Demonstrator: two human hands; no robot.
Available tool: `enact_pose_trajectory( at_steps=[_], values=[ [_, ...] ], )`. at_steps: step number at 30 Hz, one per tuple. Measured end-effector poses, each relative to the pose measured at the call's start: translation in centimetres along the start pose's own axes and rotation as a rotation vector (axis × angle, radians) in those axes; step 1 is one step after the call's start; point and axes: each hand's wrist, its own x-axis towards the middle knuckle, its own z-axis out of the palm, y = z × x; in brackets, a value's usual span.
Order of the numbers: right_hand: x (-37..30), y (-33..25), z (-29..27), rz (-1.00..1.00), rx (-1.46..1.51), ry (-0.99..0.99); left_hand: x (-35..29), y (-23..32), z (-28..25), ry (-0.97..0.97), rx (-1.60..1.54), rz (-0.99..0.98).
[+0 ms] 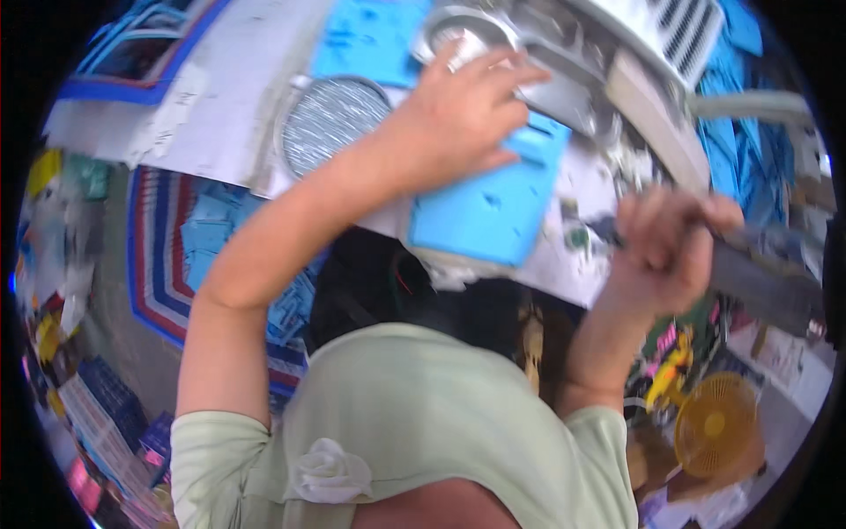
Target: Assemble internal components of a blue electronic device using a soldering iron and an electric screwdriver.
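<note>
The white counter [251, 75] spans the far side of the scene, and the person's pale green top [397, 397] fills the near middle. To the left, below the counter's edge, a bag striped in red, white and blue [159, 264] holds flat blue pieces [207, 234]. At the far right sits a white slotted plastic crate [639, 18], with a long metal tray [577, 84] just left of it. A near blue stack [471, 216] lies at the counter's near edge, and a far blue stack [366, 40] lies beyond it to the left. Between the left forearm and the far stack is a round container of silvery strands [328, 123]. The left hand [471, 106] is above the near stack, its fingers spread apart and reaching toward a round metal dish [480, 16]; whether it touches either cannot be told. The right hand [665, 247], at the counter's right end, is blurred with curled fingers, beside a dark grey shape [767, 278]; whether it grips anything cannot be told. Smaller, at the near right, stands a yellow fan [716, 423].
</note>
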Motion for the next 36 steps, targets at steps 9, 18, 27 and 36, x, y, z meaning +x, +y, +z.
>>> enact_pose_trajectory(
  at_steps=[9, 18, 27, 36],
  values=[
    [3.5, 1.1, -0.9, 0.042, 0.042, -0.031, -49.2, 1.7, -2.6, 1.383, -0.294, -1.87],
    [5.0, 2.9, -0.4, 0.081, 0.016, -0.026, -49.9, -3.0, -4.2, 0.866, 0.567, -1.792],
    [4.3, 1.9, -1.7, 0.094, -0.106, 0.04, -7.7, -28.7, -27.1, 0.555, 1.188, -0.554],
    [4.1, 0.0, -5.6, 0.141, -0.143, 0.11, -8.9, -44.4, -41.5, 0.213, 1.467, -1.179]
  ],
)
